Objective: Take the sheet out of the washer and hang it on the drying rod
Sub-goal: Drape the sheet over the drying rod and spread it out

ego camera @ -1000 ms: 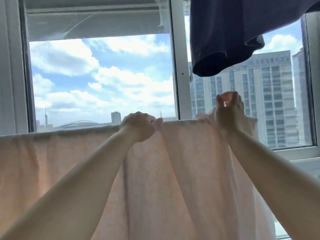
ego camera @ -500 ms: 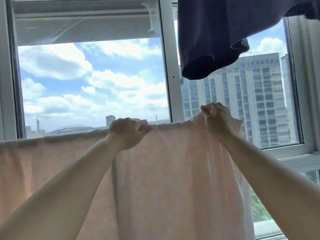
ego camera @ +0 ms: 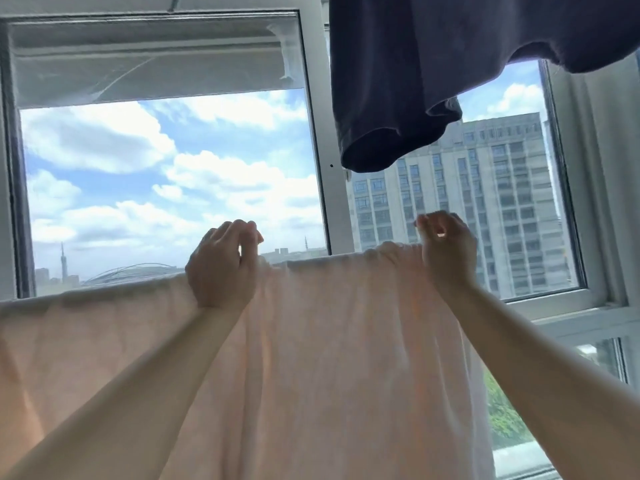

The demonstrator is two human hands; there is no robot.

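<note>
Sheet hangs over the rod, both our hands at its top edge.
We see our left hand with fingers curled above the fold; whether it pinches cloth, we cannot tell. Our right hand is curled too, resting on bunched fabric, its hold unclear. Dark garment hangs overhead in front of the window frame; tower block stands outside. Since half a second ago both hands have lifted from a tight clench and the sheet lies flatter.
</note>
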